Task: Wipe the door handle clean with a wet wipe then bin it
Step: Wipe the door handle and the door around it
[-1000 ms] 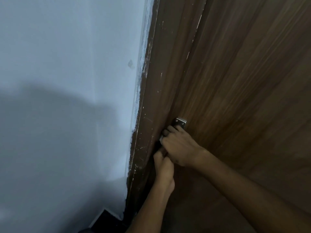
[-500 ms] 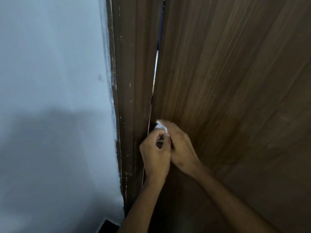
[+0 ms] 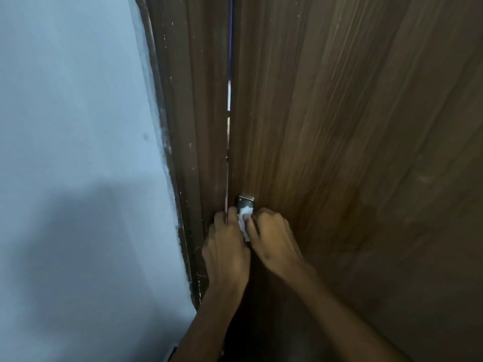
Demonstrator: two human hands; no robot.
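Note:
A dark wooden door (image 3: pixel 352 142) fills the right side, standing slightly ajar. Its metal handle plate (image 3: pixel 245 200) shows near the door's left edge; the lever itself is hidden under my hands. A white wet wipe (image 3: pixel 244 218) is bunched against the handle just below the plate. My right hand (image 3: pixel 274 241) pinches the wipe with curled fingers and presses it on the handle. My left hand (image 3: pixel 226 246) curls round the handle beside the door edge, touching the wipe.
The brown door frame (image 3: pixel 198 126) runs up left of the door, with a thin bright gap (image 3: pixel 229 97) between them. A pale blue wall (image 3: pixel 78 152) with my shadow covers the left.
The view swung right, then back. My left hand rose from below the right hand to beside it at the handle. The wipe dropped from above the knuckles to between both hands, baring the plate.

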